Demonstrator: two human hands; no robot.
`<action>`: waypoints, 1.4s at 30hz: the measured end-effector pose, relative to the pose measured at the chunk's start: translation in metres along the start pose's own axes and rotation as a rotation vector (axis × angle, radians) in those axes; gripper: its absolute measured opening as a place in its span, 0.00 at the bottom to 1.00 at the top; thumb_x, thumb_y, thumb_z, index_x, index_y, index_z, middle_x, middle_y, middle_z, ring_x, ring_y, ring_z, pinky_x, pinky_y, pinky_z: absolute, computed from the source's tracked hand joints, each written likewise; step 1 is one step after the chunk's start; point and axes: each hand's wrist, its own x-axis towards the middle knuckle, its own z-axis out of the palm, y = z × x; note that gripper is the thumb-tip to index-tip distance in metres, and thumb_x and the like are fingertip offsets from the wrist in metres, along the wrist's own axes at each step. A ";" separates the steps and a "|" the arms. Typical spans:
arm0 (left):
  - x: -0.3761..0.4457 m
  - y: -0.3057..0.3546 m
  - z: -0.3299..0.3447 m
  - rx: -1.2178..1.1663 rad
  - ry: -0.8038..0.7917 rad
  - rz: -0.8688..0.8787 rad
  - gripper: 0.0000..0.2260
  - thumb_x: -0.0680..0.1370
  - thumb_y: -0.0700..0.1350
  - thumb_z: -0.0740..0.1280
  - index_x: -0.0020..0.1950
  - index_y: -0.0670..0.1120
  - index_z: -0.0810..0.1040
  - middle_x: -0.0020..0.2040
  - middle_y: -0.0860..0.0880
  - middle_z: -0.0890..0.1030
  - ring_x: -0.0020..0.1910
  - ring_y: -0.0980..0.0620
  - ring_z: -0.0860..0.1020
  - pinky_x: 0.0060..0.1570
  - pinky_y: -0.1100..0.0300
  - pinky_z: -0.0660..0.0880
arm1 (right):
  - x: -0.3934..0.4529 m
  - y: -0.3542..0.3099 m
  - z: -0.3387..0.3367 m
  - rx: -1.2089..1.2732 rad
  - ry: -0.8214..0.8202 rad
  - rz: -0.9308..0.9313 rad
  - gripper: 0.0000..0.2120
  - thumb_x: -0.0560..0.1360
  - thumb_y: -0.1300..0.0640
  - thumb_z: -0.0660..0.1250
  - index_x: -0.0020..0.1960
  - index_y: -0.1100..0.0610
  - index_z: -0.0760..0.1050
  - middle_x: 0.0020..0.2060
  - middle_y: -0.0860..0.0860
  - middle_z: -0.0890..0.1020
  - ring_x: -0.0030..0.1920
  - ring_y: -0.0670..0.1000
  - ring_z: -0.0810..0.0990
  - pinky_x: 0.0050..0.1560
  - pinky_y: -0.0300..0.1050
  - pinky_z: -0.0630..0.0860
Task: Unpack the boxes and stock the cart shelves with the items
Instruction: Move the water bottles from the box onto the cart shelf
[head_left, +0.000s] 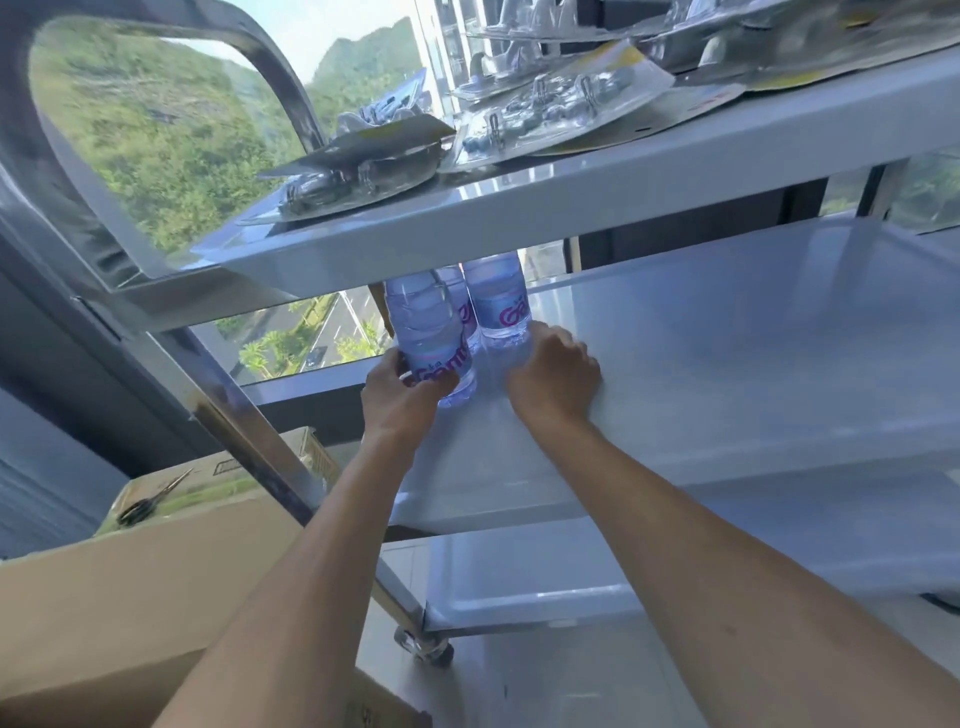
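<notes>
Left hand (402, 387) grips the near bottle (434, 338) on the middle shelf (727, 364); right hand (558, 374) curls against the far bottle (500, 306).

bright window (171, 130) daylight, glare on shelves, wide-angle warp, slight blur

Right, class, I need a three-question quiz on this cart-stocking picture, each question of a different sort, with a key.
1. True or false: the water bottles stand on the cart's middle shelf.
2. Multiple choice: what lies on the top shelf? A) blister packs B) folded towels C) canned drinks
3. Short answer: which tool lies on the cardboard box at the left?

Key
1. True. The left hand grips the nearest bottle and the right hand is at another.
2. A, blister packs of metal hooks.
3. Scissors.
</notes>
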 end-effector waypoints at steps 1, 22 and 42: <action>-0.002 -0.003 0.001 -0.010 0.008 0.016 0.18 0.68 0.42 0.75 0.58 0.48 0.80 0.51 0.52 0.84 0.50 0.53 0.82 0.53 0.57 0.77 | 0.001 -0.003 0.002 -0.025 -0.018 -0.005 0.16 0.73 0.55 0.64 0.60 0.52 0.76 0.54 0.53 0.80 0.59 0.58 0.75 0.57 0.50 0.70; -0.012 -0.019 0.010 -0.034 0.075 0.153 0.17 0.75 0.39 0.73 0.63 0.46 0.77 0.55 0.54 0.82 0.53 0.63 0.79 0.47 0.76 0.73 | 0.047 -0.007 0.010 0.305 -0.087 -0.012 0.19 0.76 0.56 0.66 0.67 0.53 0.71 0.55 0.56 0.82 0.56 0.62 0.80 0.56 0.53 0.77; -0.038 0.006 0.006 0.022 0.153 0.021 0.34 0.76 0.48 0.72 0.79 0.53 0.60 0.73 0.51 0.69 0.69 0.54 0.70 0.67 0.52 0.68 | 0.047 -0.001 0.026 0.217 0.069 -0.049 0.20 0.73 0.56 0.72 0.64 0.54 0.75 0.51 0.58 0.81 0.56 0.60 0.78 0.58 0.50 0.71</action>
